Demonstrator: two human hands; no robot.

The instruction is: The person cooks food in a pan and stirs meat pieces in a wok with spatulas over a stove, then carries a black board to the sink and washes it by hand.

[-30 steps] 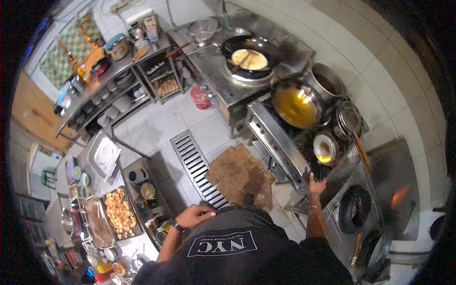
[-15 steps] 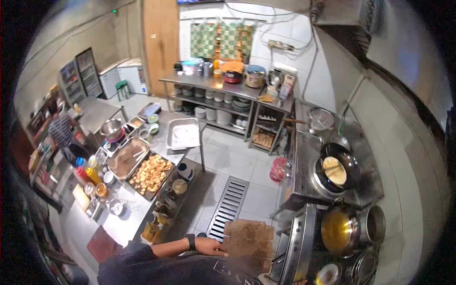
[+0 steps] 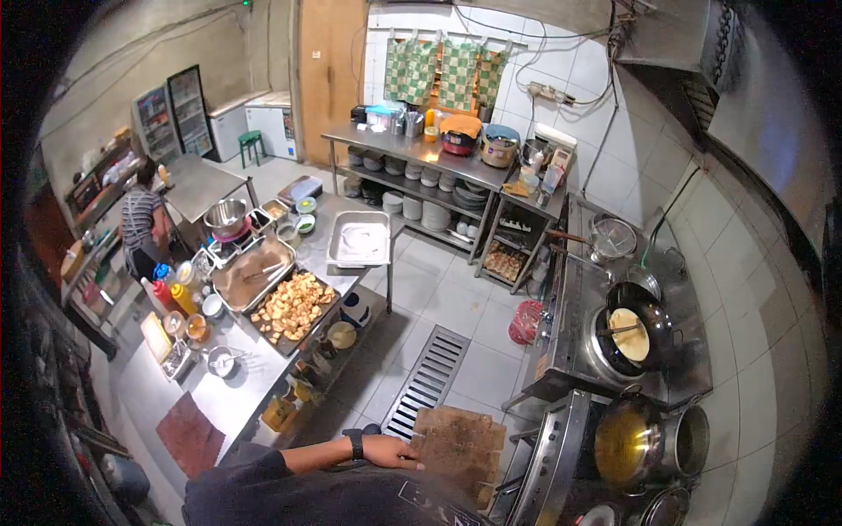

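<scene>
My left hand, with a dark watch on its wrist, rests against the front of my dark shirt at the bottom centre. Its fingers are partly curled, and whether they hold anything is hidden. Beyond it on the floor lies a brown cardboard sheet. My right hand is out of view. At the right, a wok of yellow oil sits on the stove, and farther back a black wok holds a pale flat round piece with a utensil across it.
A steel table at left bears a tray of browned pieces, sauce bottles and a white-coated steel tray. A co-worker in a striped top stands at far left. A floor drain and a shelf unit lie ahead.
The view has swung left and up, bringing the left table and the co-worker into sight. My right hand, earlier stretched out near the stove's front, has left the view. My left hand stays by my shirt.
</scene>
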